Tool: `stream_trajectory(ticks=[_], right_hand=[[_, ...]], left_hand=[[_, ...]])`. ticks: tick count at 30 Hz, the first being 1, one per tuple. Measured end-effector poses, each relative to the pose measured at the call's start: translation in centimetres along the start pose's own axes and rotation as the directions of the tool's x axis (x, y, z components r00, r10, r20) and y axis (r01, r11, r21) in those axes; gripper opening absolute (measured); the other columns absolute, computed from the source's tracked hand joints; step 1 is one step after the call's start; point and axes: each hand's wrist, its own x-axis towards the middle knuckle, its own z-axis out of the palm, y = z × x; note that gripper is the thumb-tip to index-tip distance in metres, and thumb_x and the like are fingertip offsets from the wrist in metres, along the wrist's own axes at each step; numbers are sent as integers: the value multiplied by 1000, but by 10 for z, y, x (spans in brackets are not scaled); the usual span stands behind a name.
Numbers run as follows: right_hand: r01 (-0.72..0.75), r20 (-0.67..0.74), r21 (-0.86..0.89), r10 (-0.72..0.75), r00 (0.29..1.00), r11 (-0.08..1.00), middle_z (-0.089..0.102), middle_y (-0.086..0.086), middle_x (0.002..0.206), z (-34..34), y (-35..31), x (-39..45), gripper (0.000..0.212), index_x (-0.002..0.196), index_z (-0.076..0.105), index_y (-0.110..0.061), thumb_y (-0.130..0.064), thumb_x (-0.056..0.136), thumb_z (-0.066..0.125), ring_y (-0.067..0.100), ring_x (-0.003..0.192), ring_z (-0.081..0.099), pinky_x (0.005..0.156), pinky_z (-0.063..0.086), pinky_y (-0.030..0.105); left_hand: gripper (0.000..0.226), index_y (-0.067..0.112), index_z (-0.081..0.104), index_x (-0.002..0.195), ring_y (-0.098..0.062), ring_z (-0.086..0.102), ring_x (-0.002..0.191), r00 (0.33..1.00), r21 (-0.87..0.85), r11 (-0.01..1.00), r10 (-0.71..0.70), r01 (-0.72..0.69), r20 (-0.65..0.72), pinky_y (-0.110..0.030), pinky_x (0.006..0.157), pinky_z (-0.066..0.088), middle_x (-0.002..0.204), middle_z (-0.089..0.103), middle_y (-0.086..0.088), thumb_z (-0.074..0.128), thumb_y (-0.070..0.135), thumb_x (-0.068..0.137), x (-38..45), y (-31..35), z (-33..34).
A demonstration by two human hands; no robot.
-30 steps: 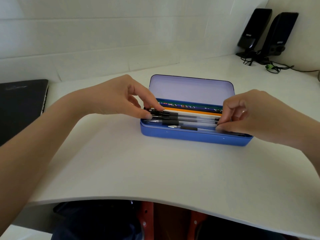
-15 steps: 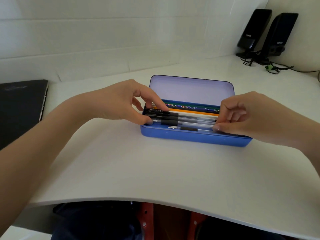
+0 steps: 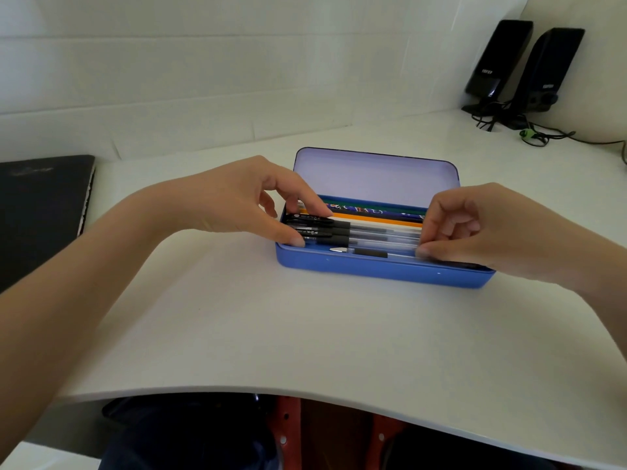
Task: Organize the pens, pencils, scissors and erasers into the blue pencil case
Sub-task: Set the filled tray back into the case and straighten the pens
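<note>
Pencil case, blue, sits open on the white desk with its lid tilted up at the far side; its long axis runs left to right, and it lies where it lay 1.0 s ago. Compared with 1.0 s ago, the left hand's index finger has lifted slightly and now rests on the cap end of the rearmost black-capped pen, while the thumb stays against the near pens. The pens lie side by side in the near half of the case, parallel to its long axis, black caps to the left. Behind them lie an orange pencil and patterned pencils, aligned the same way.

Left hand reaches in from the left, fingers curled and pinching the pens' cap ends between thumb and index finger. Right hand reaches in from the right, fingers curled, thumb and fingertips pinching the pens' clear right ends.

2 black speakers stand at the far right corner. A dark laptop lies at the left.
</note>
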Motion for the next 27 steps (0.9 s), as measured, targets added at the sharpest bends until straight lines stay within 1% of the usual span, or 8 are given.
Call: stream_trajectory(ticks=[4,6,10,12,15,17,22,27], right_hand=[[-6,4,4,6,1000,1000,68,2,60,-6,-2,-1,17,67,64,-18,-27,66,79,9,47,51,52,41,18],[-20,17,-3,20,1000,1000,67,0,58,-14,-2,-4,16,64,66,-20,-28,64,80,9,47,51,53,42,19],[-30,88,-62,35,996,998,67,-5,59,-19,-4,-7,8,64,72,-27,-29,66,79,15,54,55,63,48,29],[-34,88,-68,40,995,997,68,-6,58,-17,-4,-8,7,64,72,-27,-28,67,79,12,53,58,63,49,25],[-22,80,-53,26,996,998,66,-11,53,-14,-7,-8,12,59,71,-26,-25,70,78,1,46,54,53,42,9],[-10,77,-38,13,997,999,64,-14,50,-11,-9,-8,14,59,70,-25,-23,71,77,-1,44,53,49,38,4],[34,10,-48,-34,999,998,58,-11,45,-2,-13,-8,12,59,71,-23,-26,69,77,3,40,43,43,34,8],[75,-32,4,-75,997,997,57,-9,50,12,-16,-4,15,60,67,-20,-18,71,77,3,44,43,48,35,12]], left_hand=[[39,44,70,97,-11,59,93,1000,4,1000,9,-9,-6,-29,80,48,102,66,-4,71,46,58,-1,1,0],[38,45,70,96,-11,59,93,1000,15,1000,9,-9,-9,-30,80,49,103,66,-4,71,47,58,0,1,-1],[37,45,70,95,-10,59,91,1000,13,1000,11,-11,-15,-28,79,49,100,66,-4,70,45,58,0,1,0],[37,44,70,95,-10,59,91,1000,11,1000,14,-14,-15,-28,79,49,100,65,-5,71,44,59,0,1,0],[36,44,70,95,-11,59,92,1000,6,1000,13,-13,-12,-27,79,49,101,65,-5,71,43,59,0,1,0],[36,45,70,95,-12,60,93,1000,6,1000,13,-13,-11,-29,80,50,102,65,-5,71,43,60,0,1,0],[36,45,70,95,-16,60,92,1000,-3,1000,4,-4,2,-33,82,51,102,65,-5,70,45,59,-1,2,0],[37,46,69,95,-18,60,94,1000,-7,1000,-1,1,4,-30,84,52,103,64,-5,71,44,59,-2,2,-1]])
